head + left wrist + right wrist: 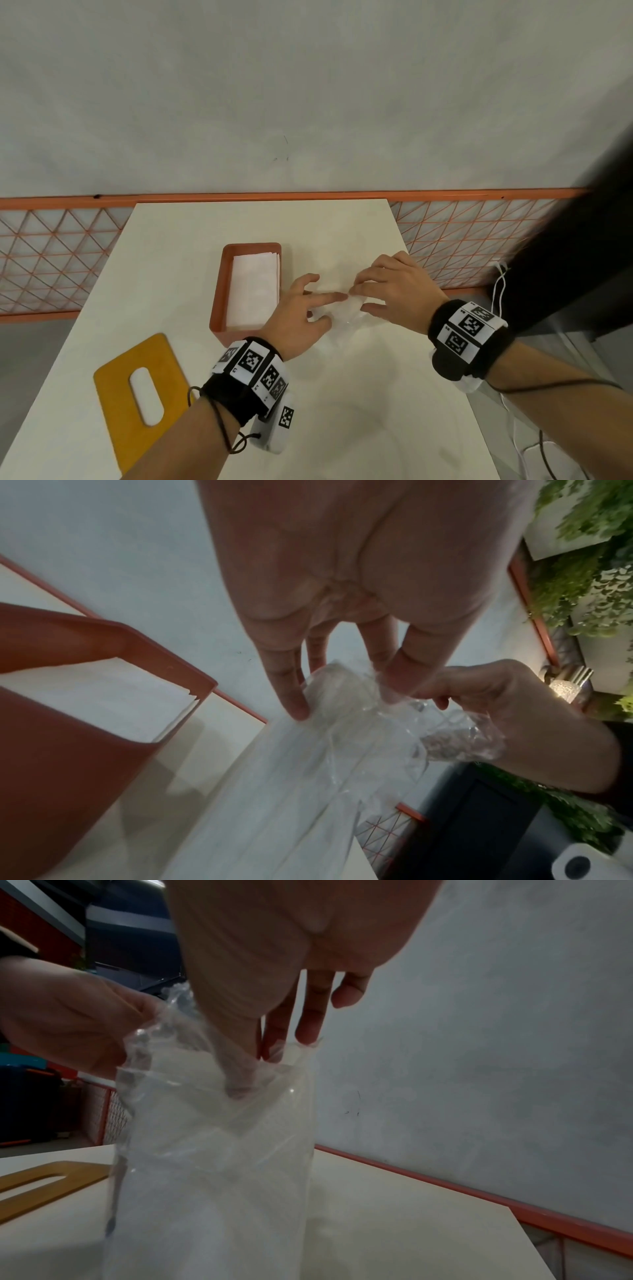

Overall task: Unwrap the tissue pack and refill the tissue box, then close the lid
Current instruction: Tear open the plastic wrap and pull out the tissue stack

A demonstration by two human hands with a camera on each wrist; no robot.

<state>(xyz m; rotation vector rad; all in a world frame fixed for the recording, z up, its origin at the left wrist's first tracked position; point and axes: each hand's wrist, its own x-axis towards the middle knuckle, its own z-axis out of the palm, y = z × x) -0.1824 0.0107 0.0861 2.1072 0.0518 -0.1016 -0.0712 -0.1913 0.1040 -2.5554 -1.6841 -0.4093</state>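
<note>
1. Table point(178, 260): pale, under both hands.
2. Lid point(137, 394): yellow, slotted, flat on the table well behind the left fingers, near the wrist.
3. Box point(219, 301): orange, open, just left of the left fingers; white tissues point(255, 291) already inside.
4. Wrap point(212, 1150): clear film, standing between the hands, mouth bunched at the fingertips. Probably light, limp and slippery; likely to crumple rather than push. Best taken at the crinkled open rim, not the smooth sides.
5. Right hand point(394, 291): thumb dipped into the mouth, fingers pinching the film.
6. Left hand point(301, 311): fingers point(291, 696) spread, tips pinching the opposite rim.
</note>
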